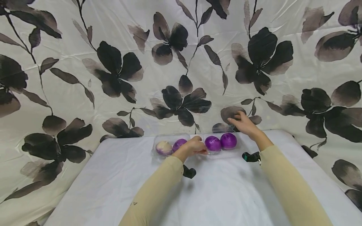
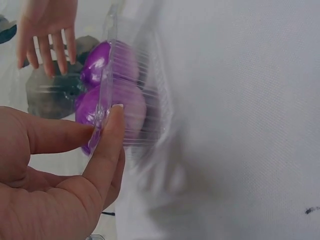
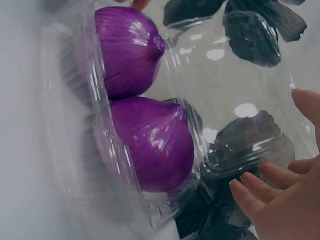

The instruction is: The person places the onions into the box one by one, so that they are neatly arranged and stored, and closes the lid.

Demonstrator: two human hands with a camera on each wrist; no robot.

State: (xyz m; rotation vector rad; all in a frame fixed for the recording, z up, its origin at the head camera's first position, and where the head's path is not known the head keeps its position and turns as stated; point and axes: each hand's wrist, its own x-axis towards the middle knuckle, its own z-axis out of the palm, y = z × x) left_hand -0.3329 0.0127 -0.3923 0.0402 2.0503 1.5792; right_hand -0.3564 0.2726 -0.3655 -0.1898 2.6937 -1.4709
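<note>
A clear plastic clamshell box near the table's far edge holds two purple onions, one on the left and one on the right. My left hand pinches the box's front rim between thumb and fingers. Raised behind the onions is the box's transparent lid. Close to that lid, my right hand has its fingers spread and loosely bent, with nothing gripped. In the right wrist view, its fingertips overlap the lid's edge; whether they touch it I cannot tell.
Left of my left hand stands another clear box with a whitish-purple onion and a purple onion. A white cloth covers the table. Behind its far edge hangs a floral curtain.
</note>
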